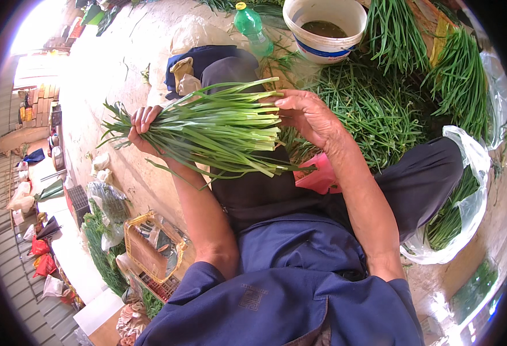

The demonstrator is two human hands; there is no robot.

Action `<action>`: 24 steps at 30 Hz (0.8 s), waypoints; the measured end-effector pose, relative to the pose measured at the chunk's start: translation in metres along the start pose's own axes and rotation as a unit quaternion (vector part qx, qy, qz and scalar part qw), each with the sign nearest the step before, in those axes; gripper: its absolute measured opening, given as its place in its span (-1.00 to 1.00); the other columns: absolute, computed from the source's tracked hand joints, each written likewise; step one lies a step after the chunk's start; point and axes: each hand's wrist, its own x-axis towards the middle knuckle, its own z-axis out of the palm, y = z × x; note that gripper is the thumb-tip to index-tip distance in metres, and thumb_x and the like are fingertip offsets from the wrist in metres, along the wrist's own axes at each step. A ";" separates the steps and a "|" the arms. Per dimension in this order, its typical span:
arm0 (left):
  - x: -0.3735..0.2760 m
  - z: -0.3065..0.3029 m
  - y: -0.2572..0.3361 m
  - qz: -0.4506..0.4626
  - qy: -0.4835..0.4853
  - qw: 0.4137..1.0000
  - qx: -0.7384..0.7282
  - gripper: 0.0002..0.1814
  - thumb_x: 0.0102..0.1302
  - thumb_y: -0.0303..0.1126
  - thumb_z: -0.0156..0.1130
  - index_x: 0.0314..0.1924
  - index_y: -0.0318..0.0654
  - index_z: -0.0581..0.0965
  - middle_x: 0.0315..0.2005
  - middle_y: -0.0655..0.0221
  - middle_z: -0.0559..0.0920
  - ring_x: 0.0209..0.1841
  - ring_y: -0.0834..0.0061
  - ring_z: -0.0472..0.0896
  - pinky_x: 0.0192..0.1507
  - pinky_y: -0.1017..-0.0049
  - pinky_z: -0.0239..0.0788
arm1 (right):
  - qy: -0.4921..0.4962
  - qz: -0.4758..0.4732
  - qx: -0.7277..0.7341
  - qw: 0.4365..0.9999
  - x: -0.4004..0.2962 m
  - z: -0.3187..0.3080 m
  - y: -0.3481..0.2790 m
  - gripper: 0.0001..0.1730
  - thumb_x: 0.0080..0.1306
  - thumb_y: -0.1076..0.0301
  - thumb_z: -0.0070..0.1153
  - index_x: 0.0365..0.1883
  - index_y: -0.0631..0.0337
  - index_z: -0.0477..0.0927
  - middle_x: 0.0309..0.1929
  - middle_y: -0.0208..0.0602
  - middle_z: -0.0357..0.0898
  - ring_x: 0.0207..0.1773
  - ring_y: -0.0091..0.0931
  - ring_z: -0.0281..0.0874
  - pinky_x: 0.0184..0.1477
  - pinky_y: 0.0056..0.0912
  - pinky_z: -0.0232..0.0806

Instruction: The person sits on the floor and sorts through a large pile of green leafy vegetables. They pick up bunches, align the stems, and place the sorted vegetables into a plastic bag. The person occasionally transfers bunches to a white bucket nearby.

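A bunch of green garlic chives (218,129) lies across my lap area, its pale cut ends to the right and its leaf tips to the left. My left hand (146,127) is closed round the leaves near their tips. At the stem ends is my right hand (307,114), its fingers bent against the upper stems; whether it pinches one is hard to tell. Below that hand, a pink plastic object (320,173) shows between my legs. A heap of loose green leaves (370,112) lies beyond my right forearm.
A white bucket (324,54) with dark liquid and a green plastic bottle (253,32) stand ahead. More chive bunches (463,78) hang over an edge at the upper right. Beside my right knee is a plastic bag (474,216) of greens. A yellow-rimmed basket (147,255) stands at lower left.
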 end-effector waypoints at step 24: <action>0.000 0.000 -0.007 0.017 0.011 1.000 0.014 -0.85 0.32 -0.54 0.24 -0.34 -0.16 0.43 -0.50 0.51 0.47 -0.40 0.61 0.50 -0.07 0.50 0.39 | 0.058 -0.001 0.051 0.997 -0.010 -0.016 -0.003 -0.77 0.30 0.32 0.32 -0.15 0.26 0.71 -0.07 -0.16 0.78 -0.01 -0.34 0.75 0.15 -0.08 0.54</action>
